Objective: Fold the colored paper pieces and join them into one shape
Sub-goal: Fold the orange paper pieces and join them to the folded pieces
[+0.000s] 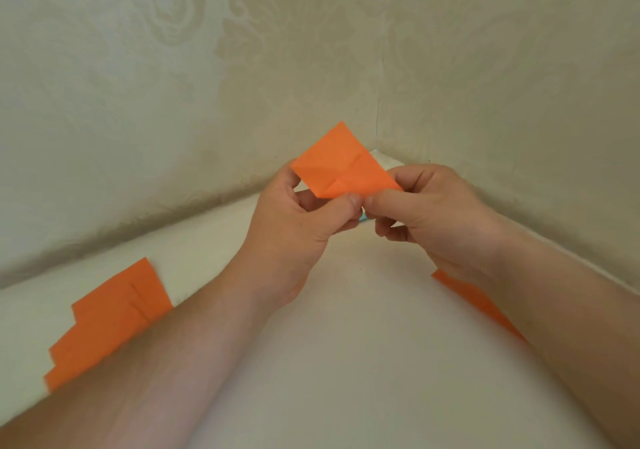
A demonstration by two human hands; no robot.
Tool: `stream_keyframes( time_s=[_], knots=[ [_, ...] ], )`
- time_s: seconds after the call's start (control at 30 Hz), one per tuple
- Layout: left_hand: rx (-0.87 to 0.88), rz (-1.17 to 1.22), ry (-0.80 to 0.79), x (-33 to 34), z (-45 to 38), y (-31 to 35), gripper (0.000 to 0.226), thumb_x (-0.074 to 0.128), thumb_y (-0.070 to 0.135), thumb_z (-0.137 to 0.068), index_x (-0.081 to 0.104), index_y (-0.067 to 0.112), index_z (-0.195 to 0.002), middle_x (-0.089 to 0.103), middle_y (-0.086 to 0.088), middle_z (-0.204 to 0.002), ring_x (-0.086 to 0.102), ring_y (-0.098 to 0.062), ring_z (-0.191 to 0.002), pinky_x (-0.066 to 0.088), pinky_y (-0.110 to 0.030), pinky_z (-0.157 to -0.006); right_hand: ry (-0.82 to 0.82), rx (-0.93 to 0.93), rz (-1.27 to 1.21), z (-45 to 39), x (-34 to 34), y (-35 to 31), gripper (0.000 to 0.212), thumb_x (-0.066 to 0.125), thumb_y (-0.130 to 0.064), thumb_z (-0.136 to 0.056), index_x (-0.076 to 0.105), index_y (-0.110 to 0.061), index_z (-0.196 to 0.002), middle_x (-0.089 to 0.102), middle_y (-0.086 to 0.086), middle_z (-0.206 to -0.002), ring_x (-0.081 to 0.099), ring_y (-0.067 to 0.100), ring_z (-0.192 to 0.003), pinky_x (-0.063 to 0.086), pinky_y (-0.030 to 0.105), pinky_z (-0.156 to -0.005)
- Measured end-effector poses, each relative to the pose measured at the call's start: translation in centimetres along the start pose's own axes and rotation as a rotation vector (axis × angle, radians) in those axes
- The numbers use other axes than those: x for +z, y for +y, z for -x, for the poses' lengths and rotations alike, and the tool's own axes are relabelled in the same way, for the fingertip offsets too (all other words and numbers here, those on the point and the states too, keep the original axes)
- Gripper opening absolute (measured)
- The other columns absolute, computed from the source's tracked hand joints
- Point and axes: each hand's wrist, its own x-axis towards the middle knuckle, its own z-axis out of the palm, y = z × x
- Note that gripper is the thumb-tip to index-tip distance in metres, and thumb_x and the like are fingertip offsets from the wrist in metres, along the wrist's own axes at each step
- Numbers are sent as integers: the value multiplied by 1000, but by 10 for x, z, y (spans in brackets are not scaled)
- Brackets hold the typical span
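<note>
A folded orange paper piece (343,163) with visible creases is held up in the air in front of the wall corner. My left hand (298,230) pinches its lower edge between thumb and fingers. My right hand (429,213) pinches the same lower edge just to the right, thumb tips almost touching. A sliver of light blue (363,218) shows between the two hands; what it is I cannot tell. A stack of folded orange pieces (110,320) lies on the white table at the left, partly under my left forearm. Another orange piece (474,301) lies at the right, mostly hidden by my right forearm.
The white table (346,344) fits into a corner of two walls covered in pale patterned wallpaper (173,67). The walls close off the far side, the left and the right.
</note>
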Motion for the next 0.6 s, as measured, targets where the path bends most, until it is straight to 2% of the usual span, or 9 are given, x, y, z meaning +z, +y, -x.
stream_keyframes(
  time_s=[0.13,0.23,0.3,0.47,0.53,0.6],
  knots=[
    [21,-106,19,1,1,0,40,75,-3,-83,58,11,-117,78,-12,-93,75,-33,-89,61,-52,-91,67,-37,126,-1,1,2,10,68,-8,-82,73,-7,-73,58,3,-62,54,13,-62,41,35,-65],
    [58,-154,96,-2,-2,2,40,75,2,-78,61,13,-113,75,-5,-83,71,-23,-78,58,-59,-91,125,-40,150,-4,-4,4,11,69,-8,-82,74,-9,-72,59,2,-60,54,14,-60,41,34,-60],
    [87,-190,151,-5,-4,3,38,76,6,-75,61,15,-109,75,-5,-83,70,-22,-78,58,-59,-89,158,-43,157,-6,-8,4,13,69,-7,-82,73,-10,-70,60,-1,-57,54,10,-56,42,26,-54],
    [146,-226,241,-15,-8,8,30,71,-5,-80,62,18,-97,69,7,-73,65,-19,-74,58,-58,-90,180,-76,265,-6,-16,5,12,67,-9,-82,73,-10,-72,59,-6,-54,42,6,-43,33,14,-41],
    [152,-235,239,-17,-9,9,30,70,-6,-81,62,20,-93,67,9,-70,63,-18,-72,59,-55,-89,230,-98,254,-8,-19,5,11,66,-10,-81,73,-14,-73,59,-9,-55,44,7,-45,35,14,-43],
    [164,-252,195,-17,-9,9,29,69,-8,-81,63,19,-90,68,7,-72,63,-16,-72,60,-45,-83,245,-141,194,-9,-18,5,8,67,-15,-79,73,-21,-80,65,-12,-66,52,11,-57,42,19,-53]
  ],
)
